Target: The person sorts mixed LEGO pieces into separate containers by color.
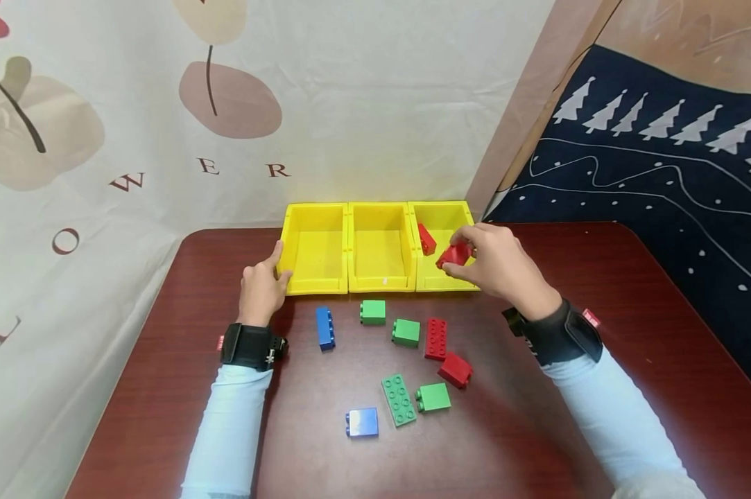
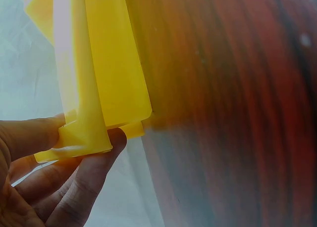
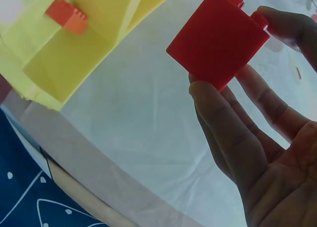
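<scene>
While the leftmost rectangular yellow plastic bin [image 1: 315, 283] is pinched by the left hand [image 1: 261, 291], presumably for steadiness, a red plastic studded block [image 1: 453, 255] is fingertip-gripped by the right hand [image 1: 506, 263], likely for fine control, over the rightmost yellow bin [image 1: 442, 281].

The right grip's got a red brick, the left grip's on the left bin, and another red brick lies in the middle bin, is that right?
Not the middle bin: the other red brick lies in the right bin, as the head view shows. The right grip has a red brick, and the left grip is on the left bin.
</scene>
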